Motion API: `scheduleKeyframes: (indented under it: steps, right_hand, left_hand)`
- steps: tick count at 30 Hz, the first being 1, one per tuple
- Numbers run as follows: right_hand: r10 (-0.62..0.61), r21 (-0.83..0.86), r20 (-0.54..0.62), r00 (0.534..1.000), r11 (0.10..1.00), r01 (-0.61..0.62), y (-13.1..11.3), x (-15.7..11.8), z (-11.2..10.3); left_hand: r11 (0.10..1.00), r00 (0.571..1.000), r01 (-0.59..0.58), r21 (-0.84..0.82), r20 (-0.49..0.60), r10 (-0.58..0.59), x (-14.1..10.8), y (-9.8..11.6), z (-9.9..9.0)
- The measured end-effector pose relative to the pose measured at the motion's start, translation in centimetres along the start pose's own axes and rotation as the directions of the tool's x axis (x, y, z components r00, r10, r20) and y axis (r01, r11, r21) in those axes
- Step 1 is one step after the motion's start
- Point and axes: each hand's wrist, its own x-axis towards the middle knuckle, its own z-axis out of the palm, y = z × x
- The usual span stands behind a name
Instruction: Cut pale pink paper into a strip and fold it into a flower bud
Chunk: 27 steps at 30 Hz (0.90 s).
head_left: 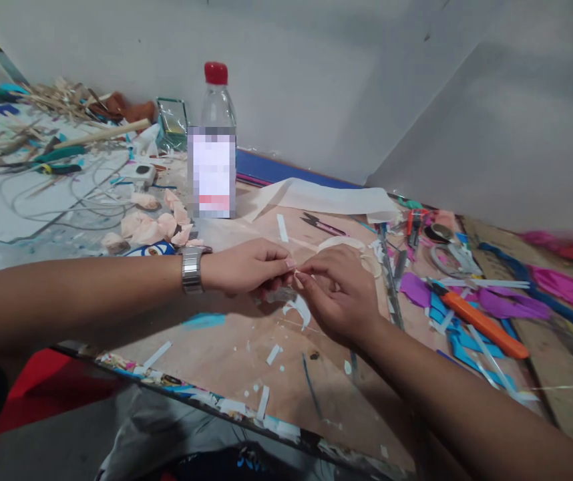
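Observation:
Above the middle of the wooden board [206, 361], my left hand [259, 267] and my right hand [341, 287] meet at the fingertips. Both are closed in a pinch around something small and pale, too small to name. A silver watch [192, 269] circles my left wrist. Just below the fingertips a curved white scrap [300, 311] shows. Behind my right hand lies a roll of pale tape [370, 264], partly hidden. Small dark-bladed snips [322, 226] rest on the board beyond the hands.
A red-capped bottle [219, 107] with a phone [215, 174] before it stands behind. An orange cutter [487, 321] lies right among coloured scraps. White paper [326, 197] curls at the back. Crumpled peach pieces [149, 227], pliers [56, 168] and sticks [61, 100] lie left.

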Motion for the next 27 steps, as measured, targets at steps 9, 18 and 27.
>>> scheduleKeyframes:
  steps: [9,18,27]
  right_hand:
    - [0.041,0.006,0.033,0.999,0.999,-0.041,0.16,-0.1,0.22]
    - [0.062,-0.006,0.01,0.998,0.998,-0.062,0.1,-0.15,0.4]
    - [-0.016,-0.014,0.003,1.0,1.0,0.016,0.03,0.13,0.13]
  left_hand:
    - [0.897,0.955,-0.213,0.387,-0.112,0.276,-0.11,-0.76,-0.06]
    - [0.744,0.894,-0.239,0.624,-0.158,0.419,-0.23,-0.91,0.34]
    - [0.976,0.994,-0.096,0.195,-0.033,0.104,-0.41,-0.16,0.07]
